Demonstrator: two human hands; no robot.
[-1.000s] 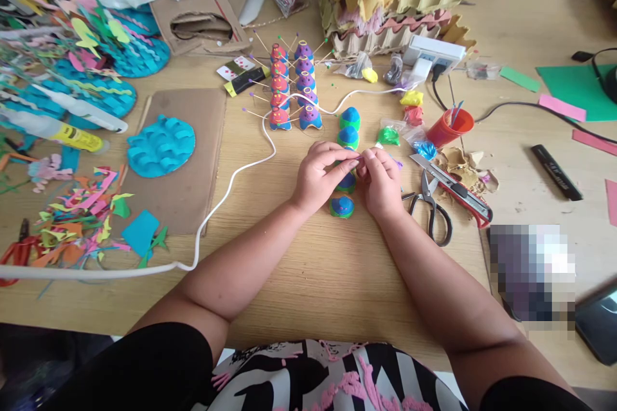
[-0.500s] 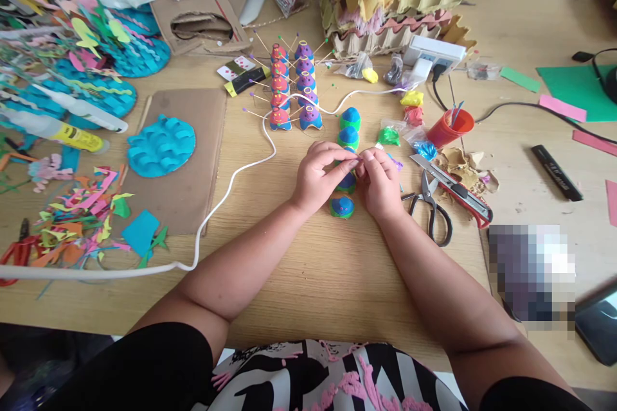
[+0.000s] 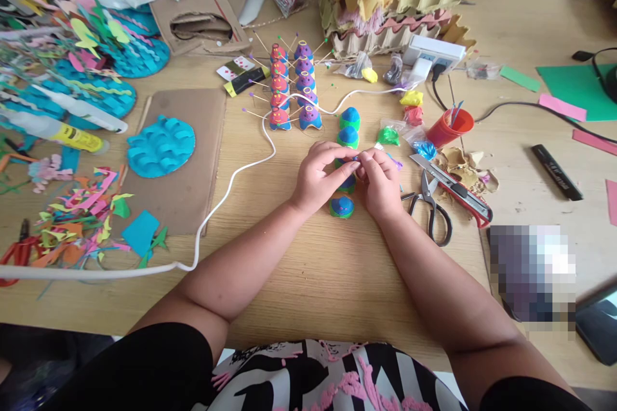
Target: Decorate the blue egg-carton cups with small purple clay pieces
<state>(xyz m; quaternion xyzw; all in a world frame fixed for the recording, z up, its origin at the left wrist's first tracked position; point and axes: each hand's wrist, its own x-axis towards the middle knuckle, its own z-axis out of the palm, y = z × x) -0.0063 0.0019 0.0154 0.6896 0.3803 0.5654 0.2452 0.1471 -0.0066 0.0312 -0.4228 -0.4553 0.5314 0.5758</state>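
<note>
My left hand (image 3: 321, 176) and my right hand (image 3: 380, 183) meet fingertip to fingertip over a column of blue-and-green domed pieces. Both pinch at one spot, where a tiny bluish bit shows between the fingertips; its shape is too small to tell. Beyond the hands stand two of the domes, the farthest dome (image 3: 349, 118) and a second dome (image 3: 348, 137). The nearest dome (image 3: 342, 207), with a small mark on top, sits just below the hands. Others between are partly hidden by my fingers.
Red and purple figures (image 3: 279, 117) stand behind, crossed by a white cable (image 3: 236, 173). Scissors (image 3: 429, 205), a box cutter (image 3: 457, 189), a red cup (image 3: 450, 128) and green clay (image 3: 388, 136) lie right. Cardboard (image 3: 183, 205) and paper scraps (image 3: 77, 218) lie left.
My fingertips have shifted slightly against each other, and a bluish bit now shows between them. The hands and arms otherwise keep their place.
</note>
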